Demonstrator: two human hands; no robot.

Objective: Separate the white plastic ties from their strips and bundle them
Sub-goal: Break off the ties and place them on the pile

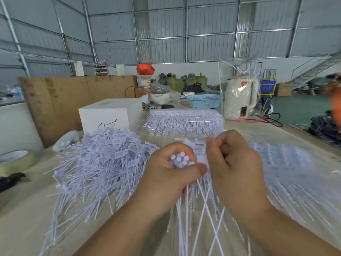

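Note:
My left hand (169,172) grips a bundle of white plastic ties (180,160), their round heads poking up out of my fist and their thin tails fanning down toward me. My right hand (234,159) sits just right of it and pinches a white strip of ties (199,146) between thumb and fingers. A big loose heap of separated ties (103,157) lies on the table to the left. Flat rows of ties on their strips (280,163) spread out on the right, blurred.
A wrapped stack of tie strips (184,119) lies further back, with a white box (107,115) to its left. A tape roll (15,160) and a dark tool (11,179) lie at the left edge. A blue basket (204,101) and a cream kettle (239,98) stand at the back.

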